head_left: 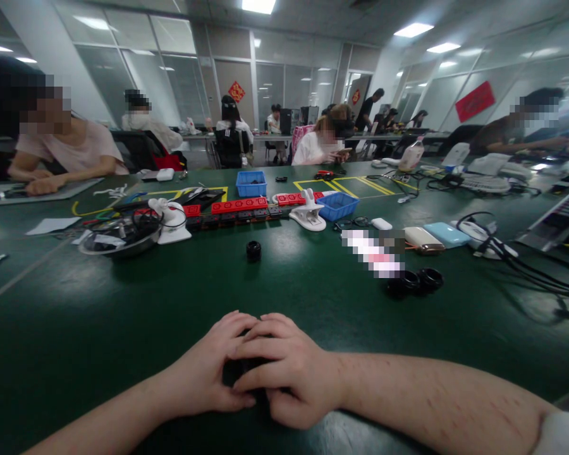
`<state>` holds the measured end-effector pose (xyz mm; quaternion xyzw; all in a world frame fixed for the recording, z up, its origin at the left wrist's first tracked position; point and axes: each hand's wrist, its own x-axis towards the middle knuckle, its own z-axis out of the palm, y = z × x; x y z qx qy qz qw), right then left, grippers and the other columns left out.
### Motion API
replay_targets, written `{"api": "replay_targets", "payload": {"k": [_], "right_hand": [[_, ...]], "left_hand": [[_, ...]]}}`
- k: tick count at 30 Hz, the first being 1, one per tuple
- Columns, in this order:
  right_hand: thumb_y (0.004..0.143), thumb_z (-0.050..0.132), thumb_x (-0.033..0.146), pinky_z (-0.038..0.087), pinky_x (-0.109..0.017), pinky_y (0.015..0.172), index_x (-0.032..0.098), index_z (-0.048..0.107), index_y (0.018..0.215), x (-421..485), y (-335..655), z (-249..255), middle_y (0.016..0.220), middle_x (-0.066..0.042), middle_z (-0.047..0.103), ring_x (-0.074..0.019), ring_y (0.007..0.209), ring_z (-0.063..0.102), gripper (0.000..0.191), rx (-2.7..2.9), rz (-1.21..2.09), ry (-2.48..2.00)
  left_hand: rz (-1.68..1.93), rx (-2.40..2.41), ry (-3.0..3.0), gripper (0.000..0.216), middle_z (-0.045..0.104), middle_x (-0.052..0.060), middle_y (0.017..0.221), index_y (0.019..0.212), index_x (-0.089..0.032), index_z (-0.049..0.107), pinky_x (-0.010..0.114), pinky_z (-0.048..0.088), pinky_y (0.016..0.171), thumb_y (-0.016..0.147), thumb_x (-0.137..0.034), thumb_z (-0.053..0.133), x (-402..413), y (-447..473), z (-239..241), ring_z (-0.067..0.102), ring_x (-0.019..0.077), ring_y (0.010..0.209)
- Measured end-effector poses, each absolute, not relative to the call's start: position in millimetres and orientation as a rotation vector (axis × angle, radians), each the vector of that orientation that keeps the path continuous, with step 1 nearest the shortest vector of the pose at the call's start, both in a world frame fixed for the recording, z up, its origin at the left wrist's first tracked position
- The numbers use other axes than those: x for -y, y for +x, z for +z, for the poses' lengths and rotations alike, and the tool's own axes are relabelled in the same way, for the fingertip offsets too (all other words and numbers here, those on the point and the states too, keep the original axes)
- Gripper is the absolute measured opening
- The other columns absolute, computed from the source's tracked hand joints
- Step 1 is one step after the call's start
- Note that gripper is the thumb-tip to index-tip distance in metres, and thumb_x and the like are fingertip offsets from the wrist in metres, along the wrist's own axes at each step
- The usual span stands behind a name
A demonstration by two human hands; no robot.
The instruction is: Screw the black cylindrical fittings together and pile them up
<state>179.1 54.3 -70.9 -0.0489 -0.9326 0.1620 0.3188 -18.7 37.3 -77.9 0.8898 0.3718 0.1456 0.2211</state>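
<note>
My left hand (222,366) and my right hand (289,370) meet close in front of me, just above the green table. The fingers of both curl around a dark object (237,368). Only slivers of it show between thumbs and fingers, so its kind is hidden. Right-hand fingers overlap those of the left. Farther out on the table stands a short black cylindrical piece (253,251) with a ridged side. Two more black ring-shaped pieces, one (409,282) beside the other (430,279), lie to the right near a blurred-out phone-like item (372,254).
Across the green table (171,291) runs a red and black strip of sockets (239,206), with a white clip stand (309,212) and blue baskets (339,205). A metal bowl (123,240) of cables is at left; a laptop (562,218) and cables are at right. People sit around.
</note>
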Motion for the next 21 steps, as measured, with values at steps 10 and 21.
{"api": "replay_targets", "payload": {"k": [10,21], "right_hand": [[0.078,0.043,0.059,0.038,-0.038,0.081,0.014,0.051,0.106,-48,177,-74,0.099,-0.011,0.054,-0.0208,0.091,0.048,0.054,2.278,0.396,-0.509],[0.069,0.055,0.035,0.037,-0.035,0.078,0.017,0.054,0.092,-48,174,-75,0.091,-0.005,0.058,-0.0187,0.085,0.048,0.029,2.397,0.351,-0.527]], "left_hand": [[0.547,-1.514,2.589,0.063,0.057,0.010,0.101,0.102,-0.017,0.053,0.060,0.013,0.101,0.055,-0.058,0.065,-16,-3,-85,0.050,0.0325,0.100],[0.492,-1.446,2.528,0.031,0.057,0.004,0.092,0.087,-0.021,0.058,0.058,0.012,0.103,0.056,-0.023,0.061,-20,2,-75,0.052,0.0261,0.093]]}}
